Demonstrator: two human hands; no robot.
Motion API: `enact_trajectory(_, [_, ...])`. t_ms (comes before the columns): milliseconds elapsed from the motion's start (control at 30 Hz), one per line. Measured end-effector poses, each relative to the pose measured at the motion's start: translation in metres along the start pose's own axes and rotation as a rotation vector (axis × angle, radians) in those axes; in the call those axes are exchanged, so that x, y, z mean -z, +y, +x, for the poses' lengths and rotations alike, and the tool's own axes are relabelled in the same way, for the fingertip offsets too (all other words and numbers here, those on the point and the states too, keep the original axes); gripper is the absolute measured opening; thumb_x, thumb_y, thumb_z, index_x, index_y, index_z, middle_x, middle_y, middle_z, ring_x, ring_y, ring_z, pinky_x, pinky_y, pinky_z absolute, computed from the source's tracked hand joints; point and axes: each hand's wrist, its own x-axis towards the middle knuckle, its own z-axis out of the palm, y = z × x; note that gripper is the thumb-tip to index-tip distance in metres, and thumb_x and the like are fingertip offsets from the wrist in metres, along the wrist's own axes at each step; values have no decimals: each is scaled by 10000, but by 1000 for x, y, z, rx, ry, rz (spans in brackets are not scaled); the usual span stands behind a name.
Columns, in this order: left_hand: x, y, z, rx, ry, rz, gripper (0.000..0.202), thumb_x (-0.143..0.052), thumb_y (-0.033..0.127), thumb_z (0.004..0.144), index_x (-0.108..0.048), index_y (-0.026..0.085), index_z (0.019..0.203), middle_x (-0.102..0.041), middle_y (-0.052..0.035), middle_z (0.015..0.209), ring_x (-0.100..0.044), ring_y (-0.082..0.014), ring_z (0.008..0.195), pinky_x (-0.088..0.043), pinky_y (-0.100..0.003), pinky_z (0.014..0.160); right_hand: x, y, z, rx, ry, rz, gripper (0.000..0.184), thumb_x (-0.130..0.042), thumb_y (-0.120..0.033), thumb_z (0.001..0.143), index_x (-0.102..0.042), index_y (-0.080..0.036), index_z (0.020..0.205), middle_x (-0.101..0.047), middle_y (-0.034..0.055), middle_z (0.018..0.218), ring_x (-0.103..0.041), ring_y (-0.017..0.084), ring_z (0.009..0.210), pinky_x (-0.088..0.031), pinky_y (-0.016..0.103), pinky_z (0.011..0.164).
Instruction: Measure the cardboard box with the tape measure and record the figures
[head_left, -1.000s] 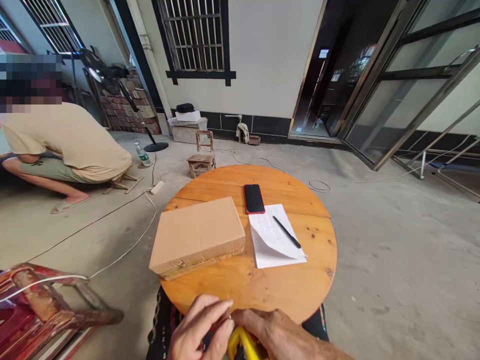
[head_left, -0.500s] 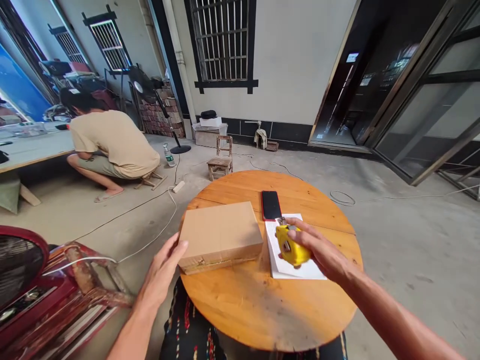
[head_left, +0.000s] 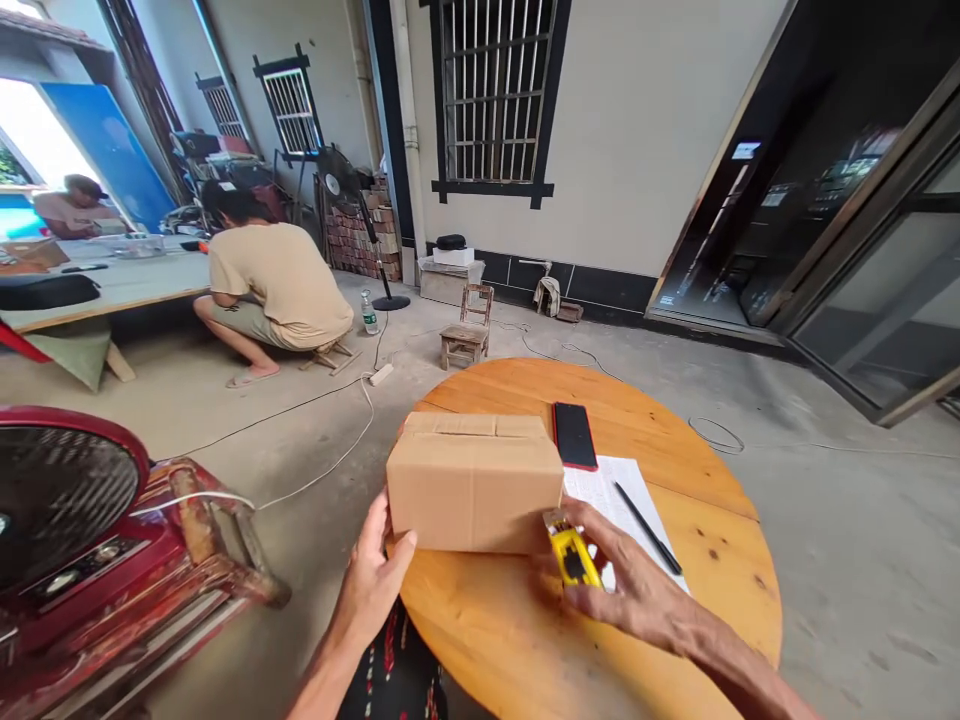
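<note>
A brown cardboard box [head_left: 472, 500] stands on the round wooden table [head_left: 525, 630], its long side facing me and a flap seam along its top. At its lower left corner is my left hand [head_left: 371, 580], thumb at the front and fingers round the left side. My right hand [head_left: 622, 575] grips a yellow tape measure [head_left: 576, 560] close to the box's lower right corner; whether the two touch I cannot tell. Beyond that hand lie a printed paper sheet [head_left: 611, 485], a black pen [head_left: 649, 528] on it, and a dark phone with a red edge [head_left: 574, 436].
A red fan [head_left: 67, 520] rests on a worn wooden chair [head_left: 195, 560] at left. A small chair [head_left: 466, 328] stands beyond the table. One person [head_left: 277, 280] squats by a long worktable [head_left: 157, 275]; another person [head_left: 79, 210] sits farther back. Cables [head_left: 315, 395] cross the floor.
The box has been turned so another side faces up and its front looks taller. My right hand has brought the tape measure down beside it, uncovering the pen. The view has swung left.
</note>
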Motion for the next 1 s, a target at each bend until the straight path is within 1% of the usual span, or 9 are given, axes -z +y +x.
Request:
enact_trajectory(133, [-11, -12, -12, 45, -7, -100, 586, -591, 445, 865, -431, 188, 1367, -640, -127, 1263, -599, -273, 1199, -497, -413, 998, -12, 1, -6, 28, -11, -121, 571, -652, -289, 763, -513, -269, 1316, -437, 99, 1444, -532, 300, 1181, -492, 366, 868])
enact_trajectory(233, [-14, -7, -14, 46, 6, -181, 560, -611, 453, 870, -441, 182, 1330, -627, -136, 1275, -601, -270, 1192, -492, -409, 1001, -11, -8, -4, 52, -27, -123, 511, -628, -298, 770, -533, -266, 1271, -510, 82, 1351, -561, 274, 1100, -493, 373, 873])
enact_trajectory(333, [-7, 9, -16, 93, 21, -131, 609, -623, 514, 852, -457, 184, 1337, -660, -126, 1228, -632, -275, 1137, -528, -386, 939, -5, -21, -4, -7, -3, -90, 478, -629, -316, 760, -554, -261, 1228, -590, 63, 1178, -583, 247, 969, -500, 362, 811])
enact_trajectory(433, [7, 29, -15, 115, 47, 11, 682, -607, 569, 846, -440, 212, 1402, -671, -110, 1222, -634, -293, 1135, -533, -398, 926, 6, -31, 0, -133, -43, 127, 455, -617, -379, 788, -539, -253, 1217, -629, 36, 1000, -605, 221, 848, -508, 328, 699])
enact_trajectory(533, [16, 44, -5, 49, 46, 97, 723, -576, 554, 874, -351, 244, 1488, -557, -119, 1400, -547, -298, 1261, -446, -443, 1046, 22, -33, 18, -209, -39, 428, 397, -583, -437, 832, -529, -235, 1169, -642, 21, 900, -643, 201, 782, -507, 284, 616])
enact_trajectory(667, [11, 46, 20, -46, 7, 178, 667, -564, 515, 879, -418, 206, 1452, -501, -127, 1452, -451, -291, 1351, -353, -462, 1122, 46, -33, 56, -295, -14, 511, 369, -517, -490, 866, -501, -220, 1117, -642, 29, 779, -671, 211, 681, -416, 225, 414])
enact_trajectory(767, [2, 38, 36, -90, -21, 215, 592, -562, 479, 868, -509, 175, 1373, -559, -134, 1387, -499, -278, 1305, -389, -443, 1092, 61, -39, 73, -325, -1, 301, 373, -529, -504, 840, -534, -210, 1069, -619, 32, 757, -642, 202, 666, -402, 229, 408])
enact_trajectory(867, [-3, 29, 43, -125, -12, 221, 530, -566, 447, 865, -549, 196, 1331, -588, -119, 1353, -532, -265, 1266, -409, -432, 1073, 65, -54, 80, -251, 72, -70, 405, -568, -465, 811, -583, -211, 1125, -636, 46, 837, -627, 218, 751, -471, 286, 539])
enact_trajectory(1000, [-5, 25, 41, -148, 24, 219, 521, -573, 438, 863, -558, 195, 1324, -600, -118, 1328, -548, -267, 1244, -427, -428, 1056, 38, -76, 108, -30, 38, -534, 516, -640, -408, 782, -584, -249, 1269, -678, 59, 996, -643, 246, 851, -468, 328, 708])
